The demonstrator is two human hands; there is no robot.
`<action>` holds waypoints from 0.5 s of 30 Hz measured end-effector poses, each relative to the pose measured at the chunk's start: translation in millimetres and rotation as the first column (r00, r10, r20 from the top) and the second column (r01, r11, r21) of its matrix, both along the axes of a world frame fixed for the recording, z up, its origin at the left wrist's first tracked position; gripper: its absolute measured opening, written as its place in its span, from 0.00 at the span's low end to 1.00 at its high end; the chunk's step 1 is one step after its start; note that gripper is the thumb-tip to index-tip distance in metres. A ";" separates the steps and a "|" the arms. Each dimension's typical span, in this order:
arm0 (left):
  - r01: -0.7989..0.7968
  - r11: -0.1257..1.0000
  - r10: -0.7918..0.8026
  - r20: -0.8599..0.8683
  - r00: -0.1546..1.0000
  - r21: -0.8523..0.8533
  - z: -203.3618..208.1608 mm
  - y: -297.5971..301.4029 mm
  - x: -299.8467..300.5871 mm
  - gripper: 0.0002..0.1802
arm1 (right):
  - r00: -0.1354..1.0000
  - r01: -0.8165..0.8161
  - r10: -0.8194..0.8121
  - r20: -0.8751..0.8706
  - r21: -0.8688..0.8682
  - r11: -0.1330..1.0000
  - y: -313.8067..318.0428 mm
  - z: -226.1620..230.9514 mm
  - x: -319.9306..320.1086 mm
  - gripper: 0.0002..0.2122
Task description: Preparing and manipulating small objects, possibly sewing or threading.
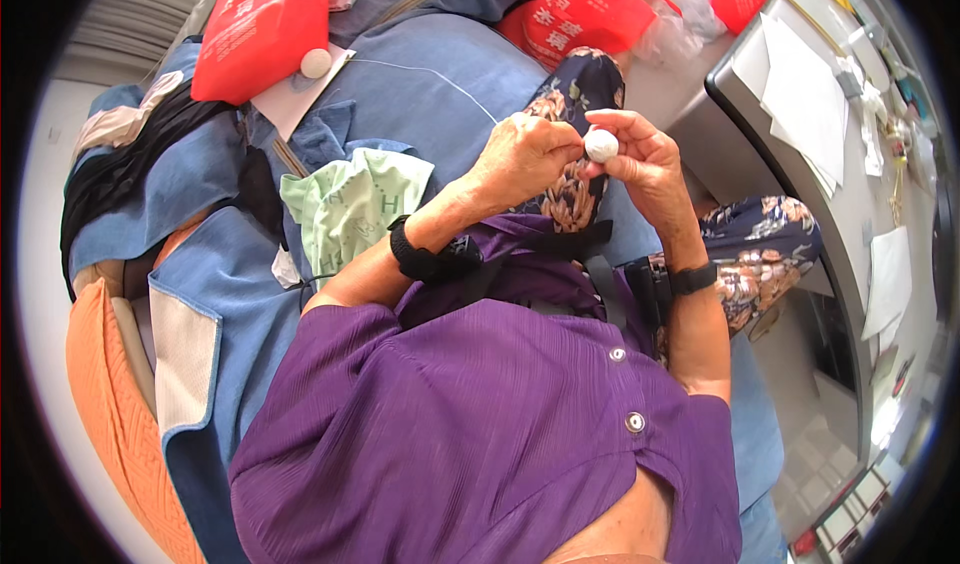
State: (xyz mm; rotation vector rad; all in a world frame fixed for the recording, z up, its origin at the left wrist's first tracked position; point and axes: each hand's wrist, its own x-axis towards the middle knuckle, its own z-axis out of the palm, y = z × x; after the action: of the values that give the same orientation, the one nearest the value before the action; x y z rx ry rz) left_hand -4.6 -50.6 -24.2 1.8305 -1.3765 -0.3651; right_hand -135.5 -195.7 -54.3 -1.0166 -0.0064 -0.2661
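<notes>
Above my lap, my right hand (640, 154) grips a small white ball (601, 145) between thumb and fingers. Close beside it, my left hand (525, 159) is closed in a pinch, its fingertips almost at the ball. A thin white thread (440, 74) runs to this hand from a sheet of white paper (300, 89) at the far left; its end at the fingertips is hidden. On that paper, next to a red bag (265, 34), lies another round white piece (315, 63).
A pale green cloth (355, 199) lies left of my left forearm on the blue sofa cover (235, 294). More red bags (590, 14) and clear plastic (675, 24) sit at the back. On the right stands a table (850, 214) with papers and small items.
</notes>
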 end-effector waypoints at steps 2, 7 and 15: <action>0.025 0.999 -0.025 0.002 1.000 0.024 -4.5 0.1 -2.7 0.06 | 1.000 -0.009 0.009 0.001 0.024 1.000 -3.0 -7.3 -1.8 0.20; 0.040 0.999 -0.042 0.103 0.994 0.019 1.6 1.6 -12.5 0.07 | 0.996 0.091 -0.092 -0.002 0.068 0.993 0.0 -8.2 0.2 0.16; 0.158 0.985 -0.172 0.281 0.944 0.072 9.8 2.1 -9.8 0.05 | 0.974 0.155 -0.177 -0.138 -0.156 0.975 1.4 -8.4 3.1 0.12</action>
State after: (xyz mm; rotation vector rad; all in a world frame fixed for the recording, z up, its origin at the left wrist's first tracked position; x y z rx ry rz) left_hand -14.3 -48.4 -14.4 1.8670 -1.7411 -0.2250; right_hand -132.4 -194.4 -62.7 -1.1818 0.2008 -0.3447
